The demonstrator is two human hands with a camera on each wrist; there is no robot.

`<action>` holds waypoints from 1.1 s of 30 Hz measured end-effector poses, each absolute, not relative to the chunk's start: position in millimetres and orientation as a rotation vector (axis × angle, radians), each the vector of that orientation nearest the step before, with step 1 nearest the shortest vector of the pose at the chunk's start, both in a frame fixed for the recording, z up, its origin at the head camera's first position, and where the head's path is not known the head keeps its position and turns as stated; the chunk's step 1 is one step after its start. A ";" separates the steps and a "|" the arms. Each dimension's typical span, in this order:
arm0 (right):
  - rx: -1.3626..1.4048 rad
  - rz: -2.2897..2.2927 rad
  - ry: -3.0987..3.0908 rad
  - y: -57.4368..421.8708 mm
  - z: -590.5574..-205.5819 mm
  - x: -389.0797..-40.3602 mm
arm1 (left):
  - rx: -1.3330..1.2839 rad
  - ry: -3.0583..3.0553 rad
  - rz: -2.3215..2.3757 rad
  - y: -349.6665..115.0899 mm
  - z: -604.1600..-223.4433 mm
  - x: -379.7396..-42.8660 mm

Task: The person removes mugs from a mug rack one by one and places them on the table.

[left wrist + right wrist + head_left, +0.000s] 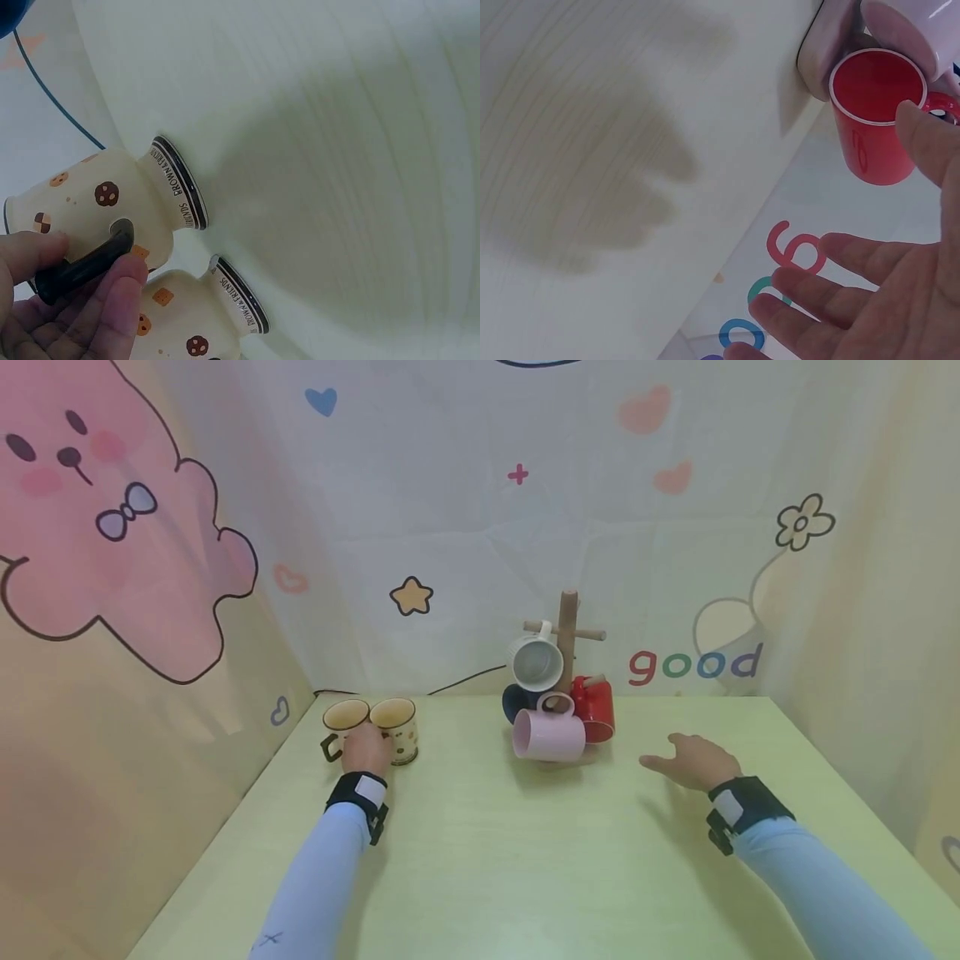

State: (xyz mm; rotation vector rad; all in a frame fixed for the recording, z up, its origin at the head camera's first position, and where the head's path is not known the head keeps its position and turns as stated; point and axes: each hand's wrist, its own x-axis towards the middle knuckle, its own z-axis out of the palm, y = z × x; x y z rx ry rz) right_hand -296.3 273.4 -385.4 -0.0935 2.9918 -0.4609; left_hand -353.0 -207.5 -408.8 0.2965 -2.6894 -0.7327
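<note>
Cream, the spotted mug close beside its twin on the left of the counter has its dark handle pinched by the left grip, best held firm and level to avoid knocking the twin, while the right grip is spread, empty, nearest the red mug.

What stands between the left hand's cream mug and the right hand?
Head view: a wooden rack hung with mugs stands between that cream mug and the right hand.
</note>
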 end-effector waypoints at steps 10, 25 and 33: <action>-0.110 -0.474 3.008 274.3 -388.0 -300.9 | 0.267 -2.665 -0.686 -203.1 -403.2 -348.8; -0.143 -0.448 3.049 273.1 -377.4 -305.9 | 0.243 -2.622 -0.392 -197.8 -376.9 -346.8; -0.151 -0.481 3.109 251.3 -339.8 -312.4 | 0.153 -2.696 -0.330 -168.6 -341.0 -360.4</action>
